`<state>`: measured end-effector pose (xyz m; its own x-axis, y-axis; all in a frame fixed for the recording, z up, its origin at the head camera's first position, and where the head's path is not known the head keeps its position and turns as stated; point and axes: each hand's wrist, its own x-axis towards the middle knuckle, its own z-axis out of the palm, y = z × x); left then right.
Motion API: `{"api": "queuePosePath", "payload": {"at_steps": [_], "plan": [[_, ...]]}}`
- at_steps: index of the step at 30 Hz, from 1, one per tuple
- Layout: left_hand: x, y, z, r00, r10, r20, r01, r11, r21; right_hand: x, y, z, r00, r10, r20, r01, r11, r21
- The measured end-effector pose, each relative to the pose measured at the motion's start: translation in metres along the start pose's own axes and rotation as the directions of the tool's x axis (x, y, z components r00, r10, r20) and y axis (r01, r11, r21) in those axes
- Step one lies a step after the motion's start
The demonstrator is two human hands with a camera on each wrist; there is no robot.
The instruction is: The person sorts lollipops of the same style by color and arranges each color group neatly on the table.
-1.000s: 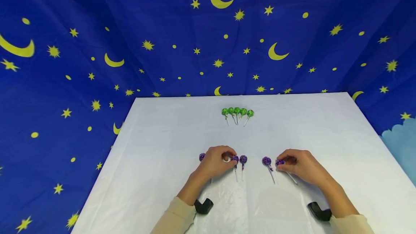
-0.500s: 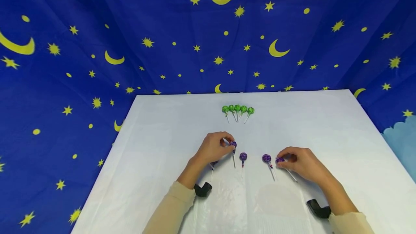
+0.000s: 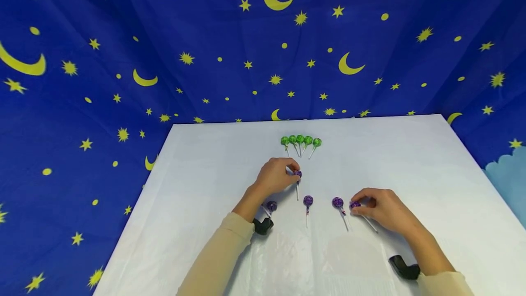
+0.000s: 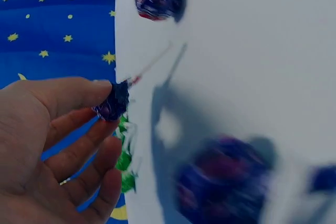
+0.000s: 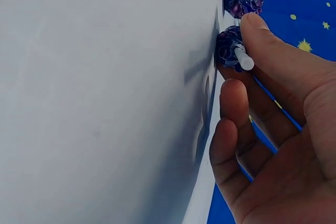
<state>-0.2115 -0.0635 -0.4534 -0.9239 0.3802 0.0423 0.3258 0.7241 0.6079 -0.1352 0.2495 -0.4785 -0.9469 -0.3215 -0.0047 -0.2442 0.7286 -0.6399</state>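
Note:
My left hand [image 3: 276,176] pinches a purple-wrapped lollipop [image 4: 114,103] by its round head between thumb and fingers, its white stick pointing toward me. In the left wrist view it appears raised off the table. At the right, my right hand [image 3: 382,208] holds the head of another purple lollipop [image 5: 230,50], whose stick slants down to the right. Just left of that hand lies one purple lollipop [image 3: 338,202]. A second purple lollipop [image 3: 308,201] lies between the hands. Under the left wrist is a third purple lollipop [image 3: 271,206], partly hidden by the arm.
Several green lollipops [image 3: 300,139] lie in a fanned cluster toward the far edge of the white table [image 3: 411,159]. A blue curtain [image 3: 230,26] with yellow moons and stars hangs behind and beside it. Black wrist-worn devices [image 3: 404,267] are on both wrists.
The left hand has carried its lollipop away from me, toward the green cluster, uncovering the lollipop under its wrist. My right hand has stayed in place with its lollipop.

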Motion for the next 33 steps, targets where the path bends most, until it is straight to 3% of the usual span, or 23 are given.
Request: {"api": "queuePosePath", "payload": {"at_steps": [6, 12, 22, 33], "plan": [[0.02, 0.01, 0.001, 0.999, -0.031, -0.006, 0.032, 0.993, 0.115, -0.001, 0.0, -0.003, 1.0, 0.014, -0.008, -0.014, 1.0, -0.009], [0.034, 0.007, 0.003, 0.995, -0.099, -0.004, 0.099, 0.99, 0.103, 0.0, 0.002, -0.004, 1.0, -0.013, -0.02, 0.013, 1.0, -0.01], [0.044, -0.001, 0.007, 0.989, -0.132, -0.06, 0.137, 0.987, 0.084, 0.0, 0.003, -0.003, 1.0, -0.017, -0.008, 0.017, 1.0, 0.005], [0.051, -0.003, 0.016, 0.98, -0.143, -0.135, 0.163, 0.975, 0.153, 0.0, 0.004, 0.0, 1.0, -0.006, -0.011, 0.007, 1.0, 0.018]]}}
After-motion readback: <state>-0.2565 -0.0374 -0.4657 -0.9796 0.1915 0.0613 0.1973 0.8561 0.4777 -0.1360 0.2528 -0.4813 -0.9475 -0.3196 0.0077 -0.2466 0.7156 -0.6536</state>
